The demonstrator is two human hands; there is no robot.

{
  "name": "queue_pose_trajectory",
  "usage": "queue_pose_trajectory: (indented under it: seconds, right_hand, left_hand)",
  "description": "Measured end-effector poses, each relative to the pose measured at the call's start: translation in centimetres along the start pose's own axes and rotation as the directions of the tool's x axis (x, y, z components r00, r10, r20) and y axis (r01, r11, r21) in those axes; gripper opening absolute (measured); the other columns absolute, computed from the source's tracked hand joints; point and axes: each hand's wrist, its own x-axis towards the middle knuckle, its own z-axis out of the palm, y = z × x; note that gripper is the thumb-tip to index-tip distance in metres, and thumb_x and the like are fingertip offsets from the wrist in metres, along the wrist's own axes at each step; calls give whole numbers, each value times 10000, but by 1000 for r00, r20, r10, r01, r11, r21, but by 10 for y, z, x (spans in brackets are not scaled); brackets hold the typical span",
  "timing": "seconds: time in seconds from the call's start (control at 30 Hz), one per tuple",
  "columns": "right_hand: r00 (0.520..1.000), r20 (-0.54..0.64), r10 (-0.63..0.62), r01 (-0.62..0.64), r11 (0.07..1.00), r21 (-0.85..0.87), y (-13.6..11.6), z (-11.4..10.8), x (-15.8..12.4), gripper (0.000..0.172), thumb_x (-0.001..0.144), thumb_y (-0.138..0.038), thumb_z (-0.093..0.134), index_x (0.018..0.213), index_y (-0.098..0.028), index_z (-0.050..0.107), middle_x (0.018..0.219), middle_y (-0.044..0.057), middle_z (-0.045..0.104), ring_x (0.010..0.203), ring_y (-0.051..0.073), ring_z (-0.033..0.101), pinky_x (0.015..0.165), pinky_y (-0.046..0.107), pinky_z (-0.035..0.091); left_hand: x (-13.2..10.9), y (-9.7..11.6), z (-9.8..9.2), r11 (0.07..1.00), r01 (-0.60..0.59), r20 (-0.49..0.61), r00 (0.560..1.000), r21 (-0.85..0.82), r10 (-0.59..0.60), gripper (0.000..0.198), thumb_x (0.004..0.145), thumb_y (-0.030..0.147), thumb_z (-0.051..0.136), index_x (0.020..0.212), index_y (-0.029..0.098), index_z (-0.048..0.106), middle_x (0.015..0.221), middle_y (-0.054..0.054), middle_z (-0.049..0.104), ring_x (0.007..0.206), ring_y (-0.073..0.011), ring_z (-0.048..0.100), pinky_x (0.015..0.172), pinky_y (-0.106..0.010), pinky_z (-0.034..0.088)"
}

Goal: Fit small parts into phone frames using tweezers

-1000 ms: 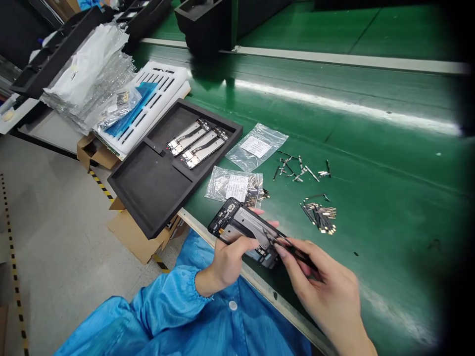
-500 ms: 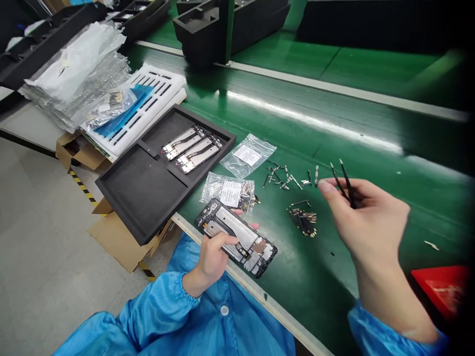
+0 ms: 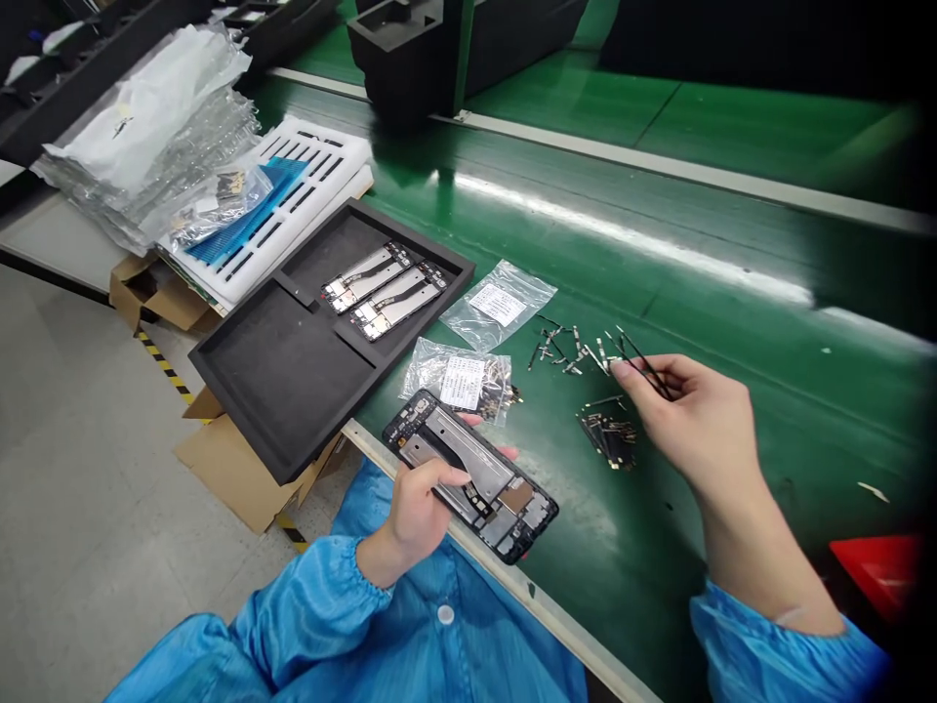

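My left hand (image 3: 425, 503) grips an opened phone body (image 3: 475, 469), its thumb on the inner side and fingers wrapped behind. A dark flex cable runs along the phone's silver plate. My right hand (image 3: 692, 415) is closed around black tweezers (image 3: 642, 363), whose tips point up and left, away from the palm. Just left of its fingertips lie scattered small silver-and-black strips (image 3: 563, 347). Below them sits a heap of small dark flex parts with gold ends (image 3: 609, 434). Whether the right fingertips touch one of the strips I cannot tell.
A black foam tray (image 3: 293, 376) holds two more phone bodies (image 3: 399, 288). Two labelled plastic bags (image 3: 498, 305) lie beside it. Stacked clear packaging (image 3: 161, 127) and a white slotted tray (image 3: 314, 146) stand at the left. A red bin (image 3: 878, 566) sits at the right.
My right hand with the tweezers has moved left and slightly inward, closer to the scattered strips. My left hand still holds the phone body, nearly unmoved. The view has shifted slightly.
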Motion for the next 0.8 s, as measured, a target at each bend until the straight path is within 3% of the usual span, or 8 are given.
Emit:
queue_pose_trajectory:
  seconds: [0.17, 0.27, 0.5, 0.6, 0.67, 0.8]
  right_hand:
    - [998, -53, -43, 47, 995, 91, 1, 10, 0, 552, 842, -672, 763, 927, -128, 789, 779, 67, 716, 660, 145, 595, 582, 267, 429]
    - [996, -49, -79, 83, 992, 90, 0, 18, 6, 581, 833, -716, 722, 926, -145, 775, 750, 45, 673, 651, 143, 534, 596, 282, 412]
    - [990, 67, -128, 134, 986, -101, -7, 23, 19, 364, 898, -390, 671, 1165, -184, 808, 706, -5, 632, 611, 146, 501, 686, 319, 401]
    - [990, 24, -139, 142, 972, -189, -3, 10, 13, 383, 943, -440, 658, 1242, -213, 732, 810, 12, 682, 678, 169, 567, 727, 320, 422]
    - [990, -50, -136, 118, 957, -265, 8, -5, 2, 343, 1000, -492, 581, 1181, -222, 691, 894, 53, 712, 724, 196, 593, 741, 337, 422]
    - [977, -157, -147, 63, 894, -443, 44, -39, -36, 275, 1020, -461, 492, 1043, -231, 640, 984, 140, 696, 827, 283, 601, 750, 401, 403]
  left_hand:
    - [2, 1, 2, 998, 59, 26, 998, -9, -58, 617, 681, 239, 681, 1282, 108, 725, 988, -124, 859, 1129, -402, 797, 1035, -531, 592]
    - [0, 0, 1, 998, 67, 35, 997, 2, -67, 648, 698, 239, 668, 1331, 100, 702, 1016, -131, 862, 1056, -367, 810, 1004, -506, 596]
    - [-2, 0, 3, 998, 64, 16, 998, 19, -65, 677, 697, 242, 674, 1357, 95, 703, 1016, -127, 861, 1025, -350, 811, 982, -486, 604]
    - [-2, -2, 4, 997, 58, -40, 998, 50, -56, 689, 692, 238, 719, 1368, 103, 707, 1048, -128, 859, 1097, -361, 801, 959, -466, 622]
    - [-3, -6, 2, 993, 80, -72, 995, 84, -74, 677, 715, 272, 762, 1372, 116, 711, 1120, -135, 851, 1148, -368, 787, 942, -459, 639]
    - [-6, -23, -6, 926, 275, -24, 960, 260, -278, 661, 772, 450, 857, 1332, 118, 739, 1240, -161, 819, 1080, -365, 796, 803, -431, 680]
